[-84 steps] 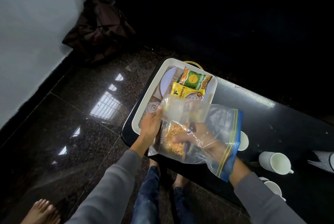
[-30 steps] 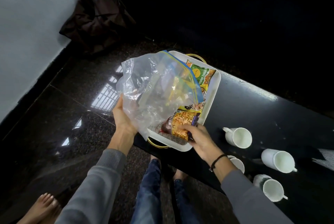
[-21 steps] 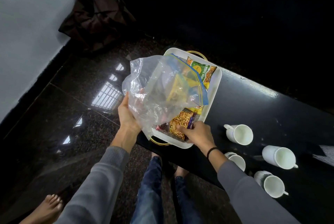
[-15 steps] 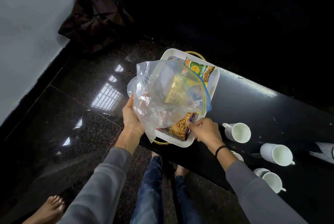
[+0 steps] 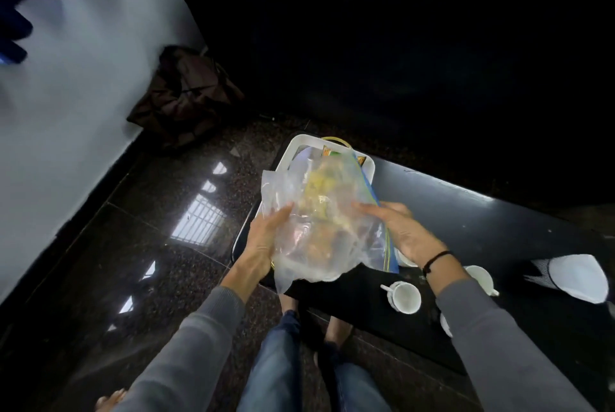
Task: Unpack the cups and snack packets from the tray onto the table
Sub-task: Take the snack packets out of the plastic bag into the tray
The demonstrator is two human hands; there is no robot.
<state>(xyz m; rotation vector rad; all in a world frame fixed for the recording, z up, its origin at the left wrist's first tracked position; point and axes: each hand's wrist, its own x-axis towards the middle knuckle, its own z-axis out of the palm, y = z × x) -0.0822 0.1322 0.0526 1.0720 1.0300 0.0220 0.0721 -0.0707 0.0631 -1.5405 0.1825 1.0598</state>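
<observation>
The dark surface (image 5: 466,222) ran away to the right of both hands, with white cups (image 5: 404,296) standing just under the right forearm. The white tray (image 5: 296,148) lay directly beyond the hands, its long axis pointing away from the person. Between them, the left hand (image 5: 263,245) and right hand (image 5: 396,232) loosely cradled a clear zip bag (image 5: 319,228) over the tray's near end, hiding the snack packets (image 5: 327,152) but for a corner.

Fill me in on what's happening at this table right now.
A person holds a clear plastic bag over the white tray, the left hand and the right hand gripping its two sides. Snack packets show blurred through the plastic. White cups already stand on the black table.
</observation>
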